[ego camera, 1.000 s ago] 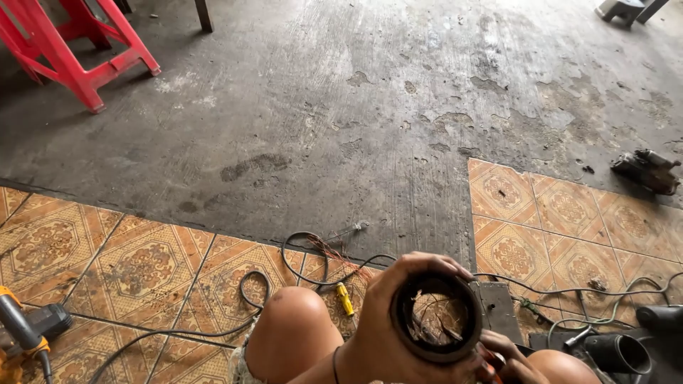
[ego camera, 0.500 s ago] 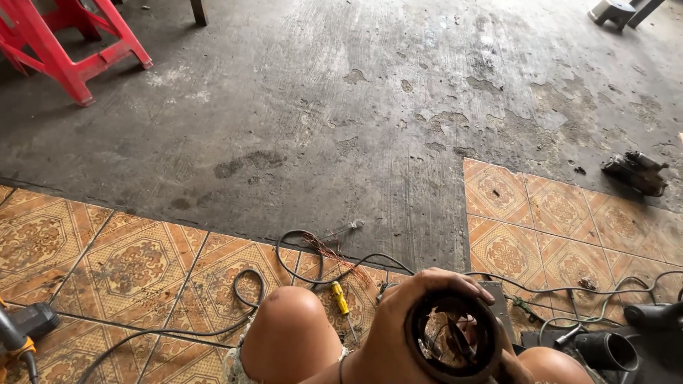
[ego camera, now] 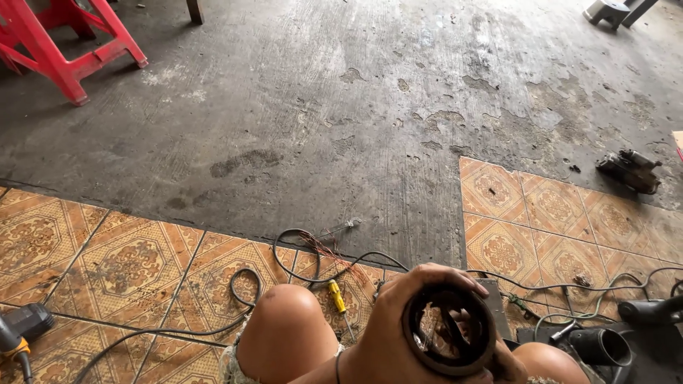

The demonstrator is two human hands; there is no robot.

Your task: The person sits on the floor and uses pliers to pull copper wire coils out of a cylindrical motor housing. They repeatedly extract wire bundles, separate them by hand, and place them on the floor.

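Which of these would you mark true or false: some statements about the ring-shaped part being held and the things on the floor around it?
1. The left hand grips a dark round ring-shaped part. True.
2. A yellow-handled screwdriver lies on the patterned tiles. True.
3. The stool at top left is blue. False: it is red.
4. The black cable hangs on a wall. False: it loops across the floor.
5. A dark metal part lies at right, by the edge of the concrete. True.
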